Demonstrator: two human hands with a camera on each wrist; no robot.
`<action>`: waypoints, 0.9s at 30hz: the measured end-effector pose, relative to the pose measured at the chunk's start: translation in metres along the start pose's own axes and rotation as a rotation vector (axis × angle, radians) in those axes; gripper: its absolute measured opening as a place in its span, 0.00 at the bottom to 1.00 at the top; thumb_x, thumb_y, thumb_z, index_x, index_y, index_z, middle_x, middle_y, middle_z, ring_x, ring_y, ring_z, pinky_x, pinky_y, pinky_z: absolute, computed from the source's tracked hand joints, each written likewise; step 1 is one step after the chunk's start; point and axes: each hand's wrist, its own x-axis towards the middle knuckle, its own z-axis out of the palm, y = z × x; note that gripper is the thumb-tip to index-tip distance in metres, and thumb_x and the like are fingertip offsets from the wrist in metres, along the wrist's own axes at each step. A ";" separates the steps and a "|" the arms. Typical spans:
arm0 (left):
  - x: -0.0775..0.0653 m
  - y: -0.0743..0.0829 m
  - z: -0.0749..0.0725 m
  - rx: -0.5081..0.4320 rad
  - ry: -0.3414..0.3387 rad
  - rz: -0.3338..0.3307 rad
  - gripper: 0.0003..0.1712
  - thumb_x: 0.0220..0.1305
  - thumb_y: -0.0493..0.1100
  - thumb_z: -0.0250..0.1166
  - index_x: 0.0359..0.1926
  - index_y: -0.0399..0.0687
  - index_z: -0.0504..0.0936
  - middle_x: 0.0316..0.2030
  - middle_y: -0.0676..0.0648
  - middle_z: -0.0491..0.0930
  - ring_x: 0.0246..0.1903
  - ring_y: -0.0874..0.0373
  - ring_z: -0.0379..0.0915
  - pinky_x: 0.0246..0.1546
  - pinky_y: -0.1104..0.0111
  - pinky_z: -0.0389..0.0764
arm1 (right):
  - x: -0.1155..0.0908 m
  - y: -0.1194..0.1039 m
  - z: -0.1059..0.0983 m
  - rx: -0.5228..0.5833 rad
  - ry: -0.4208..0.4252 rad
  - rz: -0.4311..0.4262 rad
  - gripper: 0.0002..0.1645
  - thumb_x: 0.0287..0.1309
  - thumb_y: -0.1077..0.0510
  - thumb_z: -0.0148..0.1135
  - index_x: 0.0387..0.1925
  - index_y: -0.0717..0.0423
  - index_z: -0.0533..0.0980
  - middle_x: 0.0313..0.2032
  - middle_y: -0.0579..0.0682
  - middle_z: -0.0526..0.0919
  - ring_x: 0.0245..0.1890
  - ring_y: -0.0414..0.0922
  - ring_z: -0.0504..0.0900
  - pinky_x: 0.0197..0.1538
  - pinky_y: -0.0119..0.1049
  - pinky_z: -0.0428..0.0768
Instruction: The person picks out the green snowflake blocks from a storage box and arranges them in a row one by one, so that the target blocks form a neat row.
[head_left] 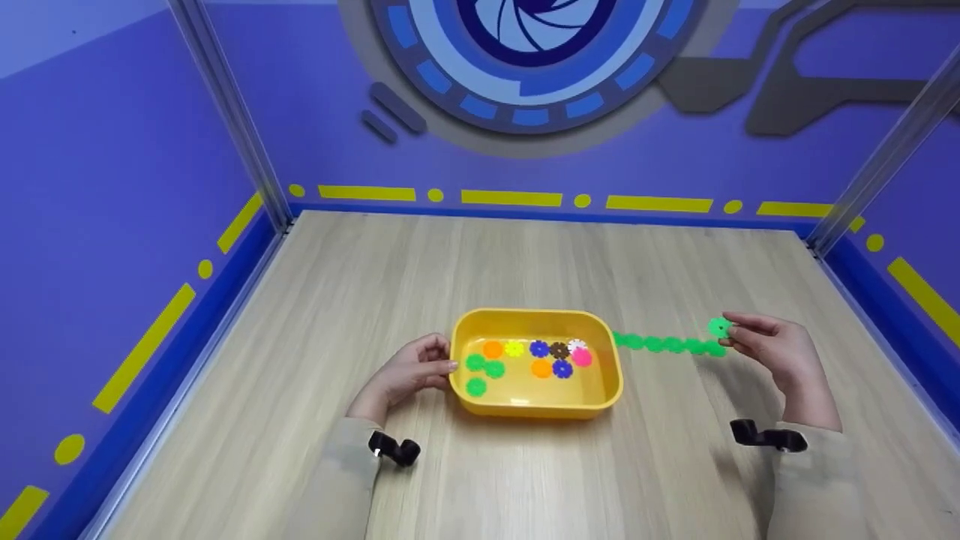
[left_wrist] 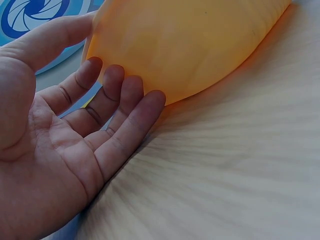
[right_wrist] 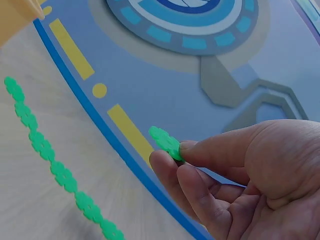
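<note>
A yellow plastic bin point(head_left: 536, 401) stands on the table, with several small notched plastic discs in it. Its left wall is between the thumb and fingers of my left hand point(head_left: 405, 375); in the left wrist view the fingertips point(left_wrist: 152, 102) touch the outside of that wall. To the right, my right hand point(head_left: 776, 349) pinches a green notched disc point(head_left: 718, 327) between thumb and fingertips, also seen edge-on as the green disc point(right_wrist: 165, 142) in the right wrist view. Below it a row of green discs point(head_left: 675, 345) lies on the table, running from the bin's right side.
In the bin are green discs point(head_left: 476, 387), an orange disc point(head_left: 541, 368), a pink disc point(head_left: 582, 358) and others in yellow, blue, brown and white. Purple panels point(head_left: 315, 150) with metal corner posts point(head_left: 232, 112) enclose the wood-grain table point(head_left: 375, 285).
</note>
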 end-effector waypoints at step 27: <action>-0.001 0.000 0.000 0.007 0.002 0.006 0.12 0.68 0.34 0.65 0.46 0.41 0.70 0.38 0.50 0.74 0.37 0.59 0.81 0.39 0.68 0.88 | 0.010 0.045 -0.008 -0.032 0.213 0.198 0.29 0.71 0.65 0.55 0.69 0.74 0.66 0.29 0.25 0.79 0.30 0.27 0.85 0.40 0.22 0.85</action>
